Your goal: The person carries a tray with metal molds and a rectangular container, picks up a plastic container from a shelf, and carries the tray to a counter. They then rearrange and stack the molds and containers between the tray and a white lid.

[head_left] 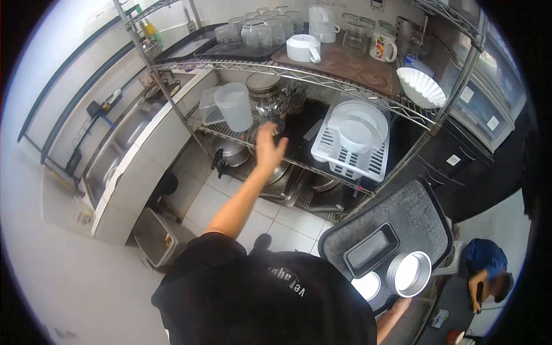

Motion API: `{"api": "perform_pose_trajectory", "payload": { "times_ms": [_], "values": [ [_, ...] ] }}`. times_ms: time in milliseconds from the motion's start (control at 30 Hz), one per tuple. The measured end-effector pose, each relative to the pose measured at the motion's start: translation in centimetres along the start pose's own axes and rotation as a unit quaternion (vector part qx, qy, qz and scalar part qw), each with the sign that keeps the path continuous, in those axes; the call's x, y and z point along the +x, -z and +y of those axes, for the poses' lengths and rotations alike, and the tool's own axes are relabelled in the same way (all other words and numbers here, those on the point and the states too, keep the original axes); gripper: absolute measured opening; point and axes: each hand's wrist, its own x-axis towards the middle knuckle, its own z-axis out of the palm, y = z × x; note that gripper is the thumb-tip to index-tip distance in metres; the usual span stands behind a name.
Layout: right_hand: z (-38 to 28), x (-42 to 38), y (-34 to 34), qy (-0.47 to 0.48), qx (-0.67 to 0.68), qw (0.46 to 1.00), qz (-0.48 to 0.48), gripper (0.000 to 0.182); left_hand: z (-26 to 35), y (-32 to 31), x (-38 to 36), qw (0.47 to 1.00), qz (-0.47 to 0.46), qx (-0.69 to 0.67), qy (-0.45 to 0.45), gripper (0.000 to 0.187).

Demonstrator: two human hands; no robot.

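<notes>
My left hand (270, 147) reaches toward the middle shelf of a wire rack, its fingers apart and nothing in it. Close by it are a translucent plastic pitcher (234, 107) and a glass jar (270, 109). My right hand (401, 305) is at the lower right, under the edge of a large dark tray (397, 210), its fingers mostly hidden beneath the tray. On that tray lie a rectangular loaf pan (372, 249), a stack of round metal pans (409, 274) and another round pan (367, 285).
A white dish rack (351, 141) with plates stands on the middle shelf. Glasses, white cups and a patterned mug (382, 46) fill the upper shelf (345, 72). Pots (231, 152) sit below. At left is a sink (133, 129); at lower right, another person (486, 259).
</notes>
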Motion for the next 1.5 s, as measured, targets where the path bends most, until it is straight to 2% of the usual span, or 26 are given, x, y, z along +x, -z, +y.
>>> {"api": "perform_pose_trajectory", "payload": {
  "times_ms": [67,133,300,367,467,500,567,633,700,767,833,900,967,1067,1100,1133,1167,1200,1233,1267,1300,1367,1400,1433,1467,1500],
  "values": [
    [0.4,-2.3,-1.8,-0.004,0.005,1.0,0.018,0.047,-5.8,0.6,2.3,0.996,-0.001,0.087,0.033,0.062],
    [0.3,-5.6,-4.4,-0.014,0.009,0.999,0.043,0.047,-10.5,1.4,4.7,0.984,-0.057,0.121,0.118,0.073],
    [0.9,-13.1,-10.4,-0.038,0.017,0.997,0.063,0.042,-19.7,3.2,10.1,0.969,-0.116,0.199,0.089,0.08],
    [1.5,-15.1,-12.5,-0.051,0.024,0.997,0.057,0.04,-23.3,3.1,11.9,0.936,-0.172,0.307,0.02,0.086],
    [2.6,-17.0,-14.3,-0.078,0.032,0.996,0.042,0.038,-27.8,3.0,12.8,0.898,-0.279,0.341,-0.001,0.074],
    [2.6,-17.3,-14.6,-0.083,0.032,0.995,0.04,0.037,-29.9,2.4,12.5,0.911,-0.23,0.337,-0.053,0.063],
    [2.5,-17.7,-15.3,-0.095,0.03,0.995,0.031,0.036,-30.0,3.8,13.6,0.911,-0.292,0.285,-0.055,0.044],
    [1.9,-17.4,-16.2,-0.101,0.027,0.994,0.018,0.036,-30.3,6.0,13.8,0.928,-0.269,0.23,-0.119,0.029],
    [1.4,-16.8,-17.1,-0.107,0.025,0.994,0.001,0.036,-31.5,7.6,12.8,0.957,-0.249,0.139,-0.059,0.023],
    [0.7,-16.1,-17.8,-0.108,0.019,0.994,-0.021,0.037,-31.6,10.1,11.8,0.965,-0.205,0.132,-0.096,0.021],
    [0.0,-15.6,-18.3,-0.109,0.022,0.993,-0.042,0.038,-32.5,11.6,10.3,0.96,-0.221,0.157,-0.063,0.018],
    [-0.3,-15.0,-18.7,-0.114,0.03,0.991,-0.065,0.039,-29.6,14.9,11.6,0.964,-0.242,0.112,-0.016,0.019],
    [-0.4,-14.7,-19.0,-0.12,0.035,0.988,-0.088,0.041,-24.9,19.1,13.7,0.98,-0.192,-0.02,0.04,0.02],
    [0.0,-13.5,-18.7,-0.116,0.037,0.984,-0.132,0.044,-18.9,26.3,17.6,0.982,-0.133,-0.099,0.096,0.022],
    [2.1,-12.0,-18.4,-0.112,0.042,0.984,-0.132,0.044,-18.2,28.3,18.7,0.965,-0.091,-0.218,0.111,0.019],
    [4.4,-10.0,-18.5,0.2,-0.019,0.963,-0.178,0.04,-16.3,30.4,20.0,0.95,-0.035,-0.284,0.125,0.015],
    [5.9,-8.6,-18.4,0.49,-0.081,0.844,-0.203,0.037,-15.3,31.8,21.6,0.937,0.037,-0.323,0.128,0.013],
    [4.8,-9.2,-18.6,0.49,-0.079,0.844,-0.202,0.037,-15.8,33.2,23.6,0.913,0.057,-0.389,0.108,0.013],
    [1.1,-11.7,-19.6,0.199,-0.002,0.968,-0.155,0.035,-13.0,34.5,25.6,0.873,0.087,-0.467,0.115,0.017],
    [-0.7,-13.2,-19.8,-0.116,0.074,0.986,-0.093,0.033,-11.3,35.5,27.6,0.849,0.096,-0.509,0.106,0.022],
    [1.4,-11.7,-19.5,-0.114,0.076,0.986,-0.09,0.033,-10.7,36.0,29.8,0.819,0.076,-0.564,0.072,0.029],
    [11.8,-5.6,-19.0,0.096,-0.012,0.994,-0.049,0.034,-7.6,36.3,33.3,0.741,0.057,-0.667,0.061,0.037],
    [17.1,-2.5,-18.7,0.193,-0.06,0.979,-0.011,0.034,-6.9,35.9,35.5,0.702,0.089,-0.702,0.076,0.035],
    [13.0,-5.4,-17.6,0.053,-0.048,0.994,-0.088,0.036,-8.5,35.4,38.2,0.661,0.08,-0.743,0.068,0.033],
    [9.0,-8.1,-17.7,0.05,-0.051,0.994,-0.088,0.036,-7.8,34.3,40.0,0.784,0.097,-0.613,0.004,0.032],
    [5.8,-10.2,-17.9,-0.046,0.0,0.995,-0.093,0.037,-3.6,34.2,41.2,0.632,0.138,-0.755,0.109,0.032]
  ]
}}
